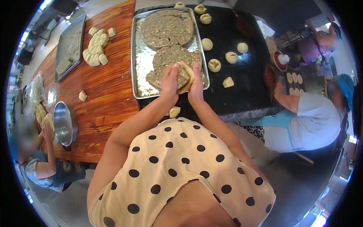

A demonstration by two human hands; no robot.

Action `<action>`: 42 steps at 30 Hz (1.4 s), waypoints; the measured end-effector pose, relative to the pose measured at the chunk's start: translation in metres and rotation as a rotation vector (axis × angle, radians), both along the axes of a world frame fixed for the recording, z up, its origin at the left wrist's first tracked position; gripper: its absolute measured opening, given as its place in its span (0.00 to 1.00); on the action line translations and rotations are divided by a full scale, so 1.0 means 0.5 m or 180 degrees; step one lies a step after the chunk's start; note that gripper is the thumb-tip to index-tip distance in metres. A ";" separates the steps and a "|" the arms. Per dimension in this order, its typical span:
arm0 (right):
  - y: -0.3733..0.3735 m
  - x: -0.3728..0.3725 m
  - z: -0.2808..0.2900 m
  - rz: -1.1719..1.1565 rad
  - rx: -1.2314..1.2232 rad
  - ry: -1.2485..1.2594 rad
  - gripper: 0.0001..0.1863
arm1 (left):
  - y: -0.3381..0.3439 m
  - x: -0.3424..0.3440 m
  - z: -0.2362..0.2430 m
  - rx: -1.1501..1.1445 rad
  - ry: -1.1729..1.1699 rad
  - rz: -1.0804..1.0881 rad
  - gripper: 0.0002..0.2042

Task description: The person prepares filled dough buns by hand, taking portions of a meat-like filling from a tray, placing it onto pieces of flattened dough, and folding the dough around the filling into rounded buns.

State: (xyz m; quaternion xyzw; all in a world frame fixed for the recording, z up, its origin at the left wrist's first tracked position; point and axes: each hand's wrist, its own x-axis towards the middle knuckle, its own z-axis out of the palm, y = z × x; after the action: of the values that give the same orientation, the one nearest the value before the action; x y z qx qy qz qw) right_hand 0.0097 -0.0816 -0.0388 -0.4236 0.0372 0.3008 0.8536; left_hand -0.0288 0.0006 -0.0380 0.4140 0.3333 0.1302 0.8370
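Observation:
Between my two hands, over the near end of a metal tray (pixel 135 81), is a piece of dough (pixel 191 72) wrapped partly round a lump of speckled filling (pixel 183 78). My left hand (pixel 170 83) presses the filling side, fingers pointing away from me. My right hand (pixel 195 87) cups the dough from the right. Two big rounded mounds of the same brownish filling (pixel 166 28) sit on the tray, the nearer one broken away at its front edge. A small cut dough piece (pixel 174 112) lies by the table edge, close to my body.
Several filled dough balls (pixel 231 57) and a cut dough piece (pixel 228 82) rest on the black tabletop (pixel 249 90). On the wooden table stand cut dough pieces (pixel 96 47), another tray (pixel 56 73) and a steel bowl (pixel 65 123). Co-workers (pixel 314 121) are at both sides.

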 end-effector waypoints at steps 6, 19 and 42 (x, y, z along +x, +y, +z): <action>0.005 -0.002 -0.013 -0.0284 -0.1343 -0.2200 0.26 | -0.026 0.006 0.011 -0.0082 0.0251 0.0013 0.12; -0.003 0.038 -0.033 -0.0539 0.0096 0.0180 0.18 | 0.057 0.064 -0.026 0.0629 0.0822 -0.1587 0.41; -0.005 0.031 0.032 -0.1233 -0.0438 -0.1016 0.11 | -0.077 0.062 0.059 0.0338 -0.0049 0.0192 0.11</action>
State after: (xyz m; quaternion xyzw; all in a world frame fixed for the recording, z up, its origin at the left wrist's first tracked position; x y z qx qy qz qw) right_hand 0.0252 -0.0840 -0.0231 -0.5077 0.0028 0.0578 0.8596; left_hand 0.0021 -0.0377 -0.0083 0.4466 0.3319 0.1761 0.8120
